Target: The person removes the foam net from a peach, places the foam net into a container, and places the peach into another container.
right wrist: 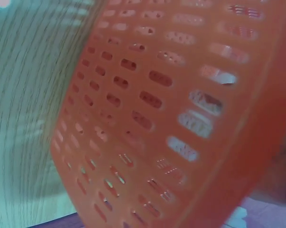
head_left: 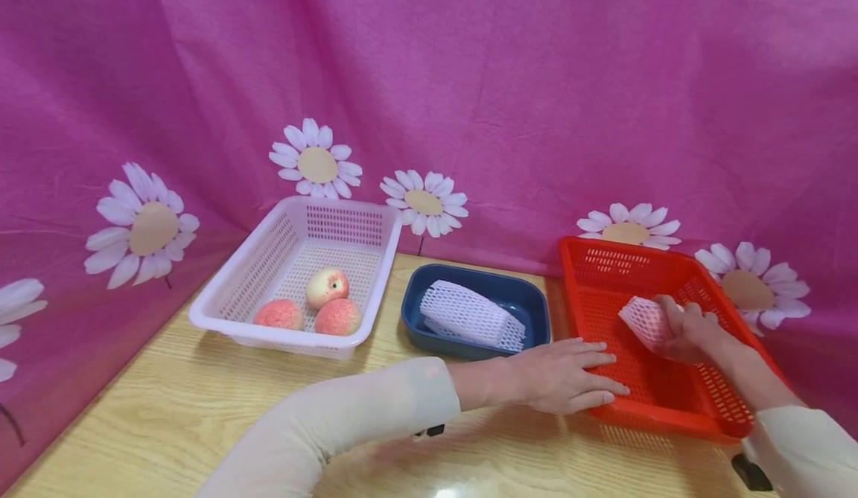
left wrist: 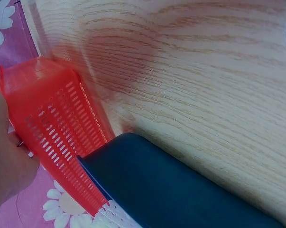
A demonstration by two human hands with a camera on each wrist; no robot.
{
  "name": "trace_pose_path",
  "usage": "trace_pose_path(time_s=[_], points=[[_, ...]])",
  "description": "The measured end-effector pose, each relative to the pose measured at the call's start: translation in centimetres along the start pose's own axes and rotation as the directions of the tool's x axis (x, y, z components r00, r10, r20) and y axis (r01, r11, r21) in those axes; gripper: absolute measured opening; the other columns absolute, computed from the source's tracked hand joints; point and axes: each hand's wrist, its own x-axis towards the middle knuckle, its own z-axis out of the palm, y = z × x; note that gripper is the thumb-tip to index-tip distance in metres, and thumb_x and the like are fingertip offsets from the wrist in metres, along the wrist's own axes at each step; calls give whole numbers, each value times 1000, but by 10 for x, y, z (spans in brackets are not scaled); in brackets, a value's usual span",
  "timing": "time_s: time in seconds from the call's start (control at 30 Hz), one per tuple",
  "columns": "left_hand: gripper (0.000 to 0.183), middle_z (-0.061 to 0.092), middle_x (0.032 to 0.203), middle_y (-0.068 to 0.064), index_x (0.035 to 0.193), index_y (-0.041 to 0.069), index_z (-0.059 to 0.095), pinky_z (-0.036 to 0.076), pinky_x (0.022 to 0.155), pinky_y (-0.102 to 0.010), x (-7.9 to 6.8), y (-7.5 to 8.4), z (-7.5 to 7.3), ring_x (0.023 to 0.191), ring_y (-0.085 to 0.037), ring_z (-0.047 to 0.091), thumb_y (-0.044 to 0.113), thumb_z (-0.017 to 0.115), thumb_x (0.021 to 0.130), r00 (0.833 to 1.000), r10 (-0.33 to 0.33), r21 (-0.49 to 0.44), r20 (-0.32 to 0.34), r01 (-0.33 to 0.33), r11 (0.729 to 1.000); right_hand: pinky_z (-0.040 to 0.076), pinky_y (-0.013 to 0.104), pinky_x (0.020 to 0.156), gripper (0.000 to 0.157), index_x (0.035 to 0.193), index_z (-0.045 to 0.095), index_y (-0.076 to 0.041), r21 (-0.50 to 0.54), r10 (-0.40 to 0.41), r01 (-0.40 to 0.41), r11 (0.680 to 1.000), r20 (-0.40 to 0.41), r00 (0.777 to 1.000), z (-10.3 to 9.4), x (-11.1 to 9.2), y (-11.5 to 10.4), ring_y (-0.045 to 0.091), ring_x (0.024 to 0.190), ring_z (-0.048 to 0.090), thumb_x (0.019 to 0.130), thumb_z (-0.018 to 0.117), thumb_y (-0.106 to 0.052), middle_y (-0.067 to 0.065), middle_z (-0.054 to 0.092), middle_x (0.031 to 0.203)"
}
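Note:
Inside the red basket, my right hand holds a white foam net sleeve with pink showing through its mesh. The fingers cover its right end, and what lies inside is hidden. My left hand rests at the basket's near-left rim with straight, spread fingers reaching over it. In the left wrist view, part of that hand shows beside the red basket. The right wrist view is mostly filled by the basket's slotted wall, with white mesh visible through some slots.
Between the baskets stands a dark blue tray with white foam net sleeves in it. At left is a white basket with three peaches. A pink flowered cloth hangs behind the wooden table.

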Motion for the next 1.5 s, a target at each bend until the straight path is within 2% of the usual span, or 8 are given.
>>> trace_pose_path(time_s=[0.17, 0.4, 0.53, 0.67, 0.8, 1.0, 1.3, 1.5], points=[[52, 22, 162, 14, 154, 46, 31, 5, 116, -22, -1, 0, 1, 148, -5, 7, 53, 39, 103, 1000, 1, -16, 1, -1, 1000, 37, 79, 84, 100, 142, 23, 0, -3, -7, 7, 1000, -9, 1000, 1, -2, -4, 60, 97, 37, 71, 87, -27, 37, 38, 111], [52, 22, 162, 14, 154, 46, 31, 4, 116, -22, 0, 0, 2, 148, -5, 7, 53, 39, 103, 1000, 10, -14, -5, -10, 1000, 38, 71, 80, 88, 136, 28, 1, -60, -116, 111, 992, -78, 990, 5, -4, -17, 59, 91, 41, 72, 86, -17, 38, 42, 105], [52, 22, 162, 15, 154, 46, 31, 4, 115, -21, -1, -2, 2, 148, -5, 7, 53, 39, 103, 1000, 11, -16, -12, -11, 1000, 41, 70, 80, 92, 138, 26, -1, -59, -115, 111, 992, -60, 992, 4, -8, -24, 57, 93, 41, 72, 87, -20, 37, 43, 109], [51, 22, 162, 14, 154, 46, 31, 3, 116, -22, -1, -1, 1, 149, -6, 7, 53, 37, 104, 1000, 9, -3, -10, -9, 1000, 48, 65, 78, 91, 138, 26, 0, -48, -107, 105, 993, -36, 994, 1, -10, -31, 49, 89, 47, 73, 87, -22, 34, 43, 105], [51, 22, 162, 12, 154, 46, 31, 2, 117, -23, 0, 0, 0, 149, -7, 7, 53, 36, 104, 1000, 5, 9, -5, -5, 1000, 52, 65, 76, 92, 138, 25, 0, -30, -89, 89, 996, -29, 996, 0, -12, -37, 44, 86, 50, 73, 86, -20, 32, 41, 103], [50, 22, 162, 12, 154, 46, 31, 2, 117, -23, 0, 0, -1, 149, -7, 7, 54, 34, 104, 1000, 4, 15, -1, -4, 1000, 47, 69, 76, 94, 139, 29, -4, -50, -96, 92, 995, -100, 990, 1, -18, -42, 51, 91, 46, 69, 88, -21, 36, 41, 107], [50, 23, 162, 11, 154, 45, 32, 1, 117, -23, -1, 0, -2, 149, -8, 7, 53, 34, 105, 1000, 18, 22, -6, -18, 1000, 53, 59, 70, 92, 139, 32, -10, -28, -155, 153, 988, -168, 974, -2, -34, -46, 45, 92, 49, 69, 89, -27, 30, 46, 108], [50, 23, 162, 11, 154, 44, 33, 3, 117, -24, -1, 0, -2, 149, -8, 7, 52, 36, 104, 1000, 21, 11, -3, -21, 1000, 53, 49, 62, 88, 137, 36, -11, -26, -199, 198, 980, -213, 957, -5, -42, -50, 41, 86, 52, 68, 90, -22, 28, 48, 102]])
